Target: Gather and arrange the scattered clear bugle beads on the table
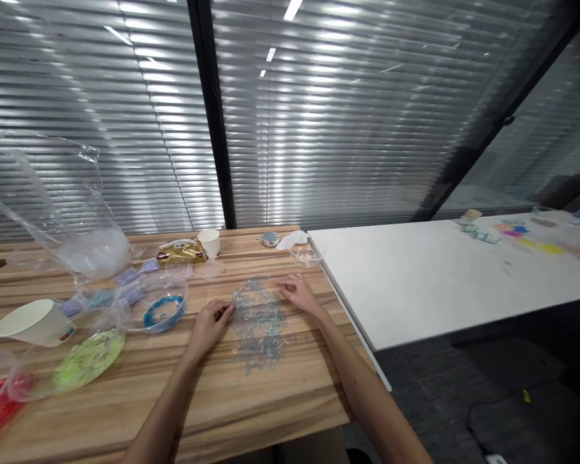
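Many small tube-shaped pieces, silvery with hints of pink and green, lie in a patch on the wooden table between my hands. The upper part of the patch seems to have a clear, rounded edge; whether that is a sheet or a dish I cannot tell. My left hand rests at the patch's left edge, its thumb and index finger pinched together. At the upper right edge, my right hand also has its fingertips pressed together. What either pinch holds is too small to make out.
Left are a clear bowl with a blue ring, a green disc, a tipped paper cup and a large plastic bag. Behind stand a gold packet, a white cup and a round tin. A white table adjoins right.
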Tool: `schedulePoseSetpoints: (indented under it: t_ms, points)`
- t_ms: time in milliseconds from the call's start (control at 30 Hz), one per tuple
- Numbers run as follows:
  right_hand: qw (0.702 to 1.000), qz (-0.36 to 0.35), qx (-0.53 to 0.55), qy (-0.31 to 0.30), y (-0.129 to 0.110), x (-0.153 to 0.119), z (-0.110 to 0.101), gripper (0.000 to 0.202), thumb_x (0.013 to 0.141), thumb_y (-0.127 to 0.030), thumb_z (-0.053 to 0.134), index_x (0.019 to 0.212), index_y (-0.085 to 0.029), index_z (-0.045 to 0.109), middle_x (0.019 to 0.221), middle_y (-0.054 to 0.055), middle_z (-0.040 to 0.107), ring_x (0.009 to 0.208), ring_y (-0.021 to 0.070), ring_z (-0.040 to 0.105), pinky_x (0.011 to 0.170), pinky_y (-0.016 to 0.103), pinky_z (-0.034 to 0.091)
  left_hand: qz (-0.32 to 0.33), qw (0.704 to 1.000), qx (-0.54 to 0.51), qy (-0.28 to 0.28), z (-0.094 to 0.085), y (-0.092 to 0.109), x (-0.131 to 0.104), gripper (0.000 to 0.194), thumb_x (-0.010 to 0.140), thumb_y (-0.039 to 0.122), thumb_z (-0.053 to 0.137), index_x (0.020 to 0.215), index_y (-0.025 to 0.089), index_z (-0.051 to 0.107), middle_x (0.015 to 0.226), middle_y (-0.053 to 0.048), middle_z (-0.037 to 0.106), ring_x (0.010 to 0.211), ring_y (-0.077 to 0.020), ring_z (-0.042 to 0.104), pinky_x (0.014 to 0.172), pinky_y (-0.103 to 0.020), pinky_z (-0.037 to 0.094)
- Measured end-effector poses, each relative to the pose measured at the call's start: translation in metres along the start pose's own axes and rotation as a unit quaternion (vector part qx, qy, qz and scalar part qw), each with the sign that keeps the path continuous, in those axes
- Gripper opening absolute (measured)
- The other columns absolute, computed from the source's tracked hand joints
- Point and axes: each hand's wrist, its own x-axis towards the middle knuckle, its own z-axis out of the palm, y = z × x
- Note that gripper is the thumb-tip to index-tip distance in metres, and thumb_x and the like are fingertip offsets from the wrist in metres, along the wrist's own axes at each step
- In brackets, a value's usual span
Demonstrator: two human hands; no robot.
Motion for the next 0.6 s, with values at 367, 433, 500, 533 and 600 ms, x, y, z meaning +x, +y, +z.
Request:
schedulePoseSetpoints:
  t_ms: [367,433,500,533,600]
  points:
    - [0.999,-0.033,-0.023,-0.004,-0.0005,-0.0002,0.008,0.013,0.085,-0.019,0.06,0.091,-0.02,0.072,0.087,0.003,0.062,0.087,0.0155,0.05,0.084,0.028,0.036,0.005,1.0,0.012,-0.007,0.0015,0.0016,0.0011,0.032,0.084,0.042,0.046,0.086,0.018,0.068,0.087,-0.008,0.066,0.083,-0.0224,0.059,0.076,-0.033,0.045]
    - [0.999,-0.038,-0.02,-0.004,-0.0012,0.0009,0.0081,0.014,0.084,-0.016,0.06,0.09,-0.019,0.071,0.087,0.003,0.064,0.086,0.0151,0.051,0.085,0.028,0.035,0.001,1.0,0.016,-0.01,0.0018,0.0012,0.0017,0.033,0.084,0.042,0.046,0.085,0.018,0.068,0.086,-0.008,0.066,0.081,-0.0224,0.059,0.074,-0.033,0.045]
    - [0.999,-0.04,-0.018,-0.006,-0.0021,0.0017,0.0077,0.014,0.083,-0.014,0.06,0.089,-0.019,0.071,0.088,0.002,0.065,0.086,0.0149,0.052,0.084,0.028,0.036,-0.003,1.0,0.02,-0.015,0.0021,0.0003,0.0026,0.033,0.084,0.042,0.045,0.084,0.018,0.068,0.084,-0.008,0.065,0.079,-0.0223,0.058,0.071,-0.032,0.045]
    - [0.999,-0.04,-0.017,-0.005,-0.0022,0.002,0.0076,0.014,0.083,-0.013,0.059,0.089,-0.018,0.071,0.088,0.002,0.066,0.086,0.0149,0.053,0.084,0.028,0.036,-0.005,1.0,0.022,-0.017,0.0023,0.0,0.003,0.034,0.084,0.043,0.045,0.083,0.018,0.068,0.084,-0.008,0.065,0.077,-0.0222,0.058,0.07,-0.032,0.045]
    - [0.999,-0.037,-0.014,-0.002,-0.0015,0.0023,0.008,0.015,0.083,-0.013,0.058,0.089,-0.019,0.071,0.09,0.002,0.066,0.087,0.0151,0.054,0.084,0.027,0.037,-0.007,0.999,0.024,-0.021,0.0021,0.0,0.0038,0.034,0.084,0.043,0.045,0.083,0.018,0.068,0.083,-0.008,0.065,0.077,-0.0221,0.058,0.068,-0.031,0.044]
